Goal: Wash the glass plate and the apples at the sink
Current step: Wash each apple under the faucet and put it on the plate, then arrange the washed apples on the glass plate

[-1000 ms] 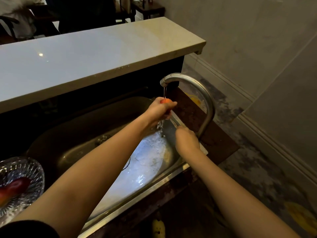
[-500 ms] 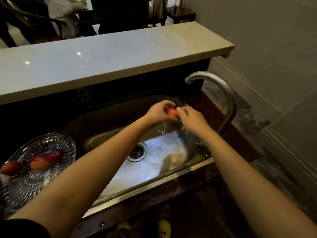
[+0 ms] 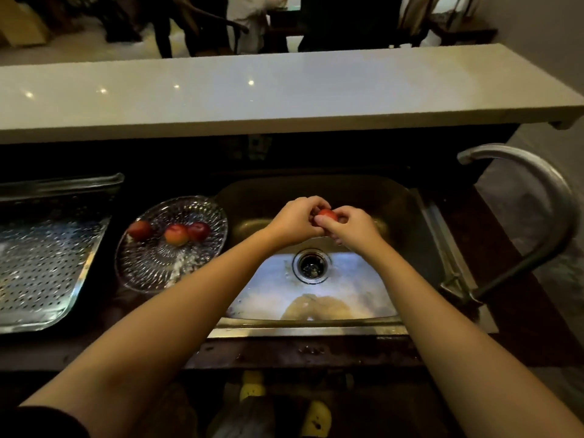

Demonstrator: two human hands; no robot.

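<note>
sink (image 3: 407,213): steel basin, set below a pale counter (image 3: 284,93); drain (image 3: 311,267) in the middle of the floor, wet sheen around it.

tap (image 3: 543,197): curved metal spout at the right of the basin, its mouth out past the right rim; no water seen running from it.

apple in hand (image 3: 327,214): small, red, held above the basin, over the far side of the drain. only its top showed between the fingers.

left hand (image 3: 295,221): curled around the apple from the left, fingers closed on it.

right hand (image 3: 352,227): closed on the same apple from the right, thumb lying across the front; both hands touched each other at the fruit.

glass plate (image 3: 148,267): clear, ribbed pattern, resting just left of the basin on the dark worktop.

three apples (image 3: 176,234): red, lying on the far half of the plate, two touching and one a little apart to the left.

perforated tray (image 3: 44,263): metal, full of holes, left of the plate.
</note>
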